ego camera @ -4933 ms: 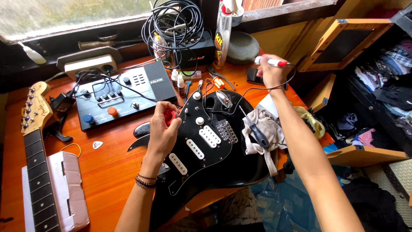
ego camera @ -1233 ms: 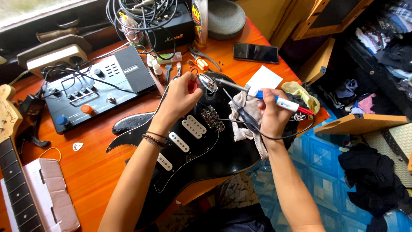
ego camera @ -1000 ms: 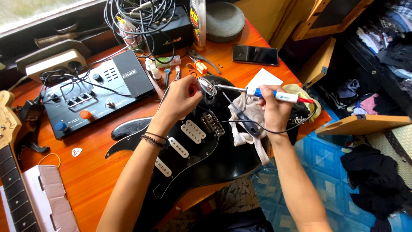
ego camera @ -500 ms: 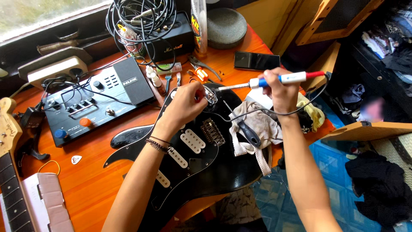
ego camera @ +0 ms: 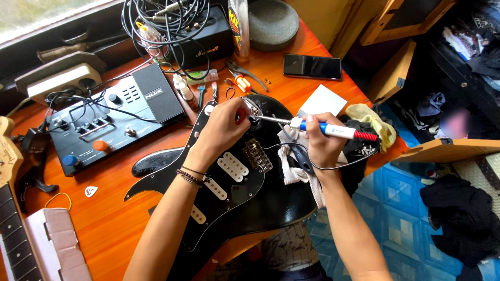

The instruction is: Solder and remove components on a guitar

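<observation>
I am viewing a black electric guitar body (ego camera: 245,192) lying flat on the orange wooden table (ego camera: 104,229), with its lower edge overhanging the table's front. My right hand (ego camera: 320,143) is closing fully around a soldering iron (ego camera: 323,127) with a blue-and-white grip and red rear end, holding it nearly level, tip pointing left. The tip is reaching the metal part at the upper end of the body, just beside my left hand (ego camera: 221,127). My left hand is resting curled on the black pickguard (ego camera: 229,182), fingers pinched together near the iron's tip; what they are pinching I cannot tell. A white cloth (ego camera: 291,161) is lying on the body under my right wrist. A black multi-effects pedal (ego camera: 112,119) is sitting well to the left, a coil of cables (ego camera: 166,26) behind it. A dark smartphone (ego camera: 312,66) and a white paper sheet (ego camera: 323,101) are lying near the far right edge. A guitar neck (ego camera: 13,218) is occupying the left margin.
</observation>
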